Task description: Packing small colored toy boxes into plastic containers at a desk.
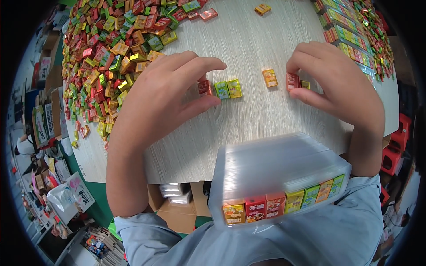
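Note:
My left hand (162,84) curves over the table with thumb and forefinger apart. A small red box (204,88) lies in that gap, partly hidden by the hand. Beside it, a green box (221,90) and a yellow box (234,88) stand side by side. My right hand (337,82) pinches another small red box (292,81) between fingers and thumb. Within its curve, a yellow box (305,84) is partly covered. An orange box (269,78) lies between the hands. Nearest my body, a stack of clear plastic trays (279,162) shows a row of coloured boxes along its front.
A large heap of small coloured boxes (115,53) covers the table's left side. Packed clear trays (346,33) line the far right beside more loose boxes (377,35). A lone yellow-orange box (262,9) lies at the back. Red stools (392,157) stand right of the table.

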`<action>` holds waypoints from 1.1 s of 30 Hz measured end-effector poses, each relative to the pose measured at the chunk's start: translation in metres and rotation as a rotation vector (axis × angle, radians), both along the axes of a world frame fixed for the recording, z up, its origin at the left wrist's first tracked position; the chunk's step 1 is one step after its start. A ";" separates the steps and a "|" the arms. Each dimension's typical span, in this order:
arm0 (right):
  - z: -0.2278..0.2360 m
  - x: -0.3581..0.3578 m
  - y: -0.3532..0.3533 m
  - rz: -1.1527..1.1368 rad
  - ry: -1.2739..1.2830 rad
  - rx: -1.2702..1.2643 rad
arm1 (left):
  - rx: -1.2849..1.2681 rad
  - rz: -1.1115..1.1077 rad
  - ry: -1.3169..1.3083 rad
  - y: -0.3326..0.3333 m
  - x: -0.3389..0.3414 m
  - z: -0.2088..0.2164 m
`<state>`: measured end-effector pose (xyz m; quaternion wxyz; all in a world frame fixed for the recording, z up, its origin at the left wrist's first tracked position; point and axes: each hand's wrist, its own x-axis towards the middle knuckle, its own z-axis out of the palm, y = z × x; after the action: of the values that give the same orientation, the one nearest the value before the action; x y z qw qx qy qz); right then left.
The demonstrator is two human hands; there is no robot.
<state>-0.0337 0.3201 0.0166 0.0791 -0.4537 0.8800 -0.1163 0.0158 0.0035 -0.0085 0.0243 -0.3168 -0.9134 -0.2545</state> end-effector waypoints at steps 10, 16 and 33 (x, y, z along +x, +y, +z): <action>0.000 0.005 0.002 -0.048 0.103 -0.038 | 0.083 0.021 0.093 0.009 -0.002 0.001; -0.001 0.027 0.021 -0.106 0.180 0.009 | -0.059 -0.149 0.215 0.052 -0.011 0.012; -0.012 0.063 0.048 -0.208 0.346 -0.091 | -0.081 -0.399 0.172 0.137 -0.052 -0.009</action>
<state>0.0296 0.3684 0.0049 -0.1064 -0.3769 0.9163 -0.0837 -0.0360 0.1409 -0.0179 0.0388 -0.5125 -0.8367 -0.1893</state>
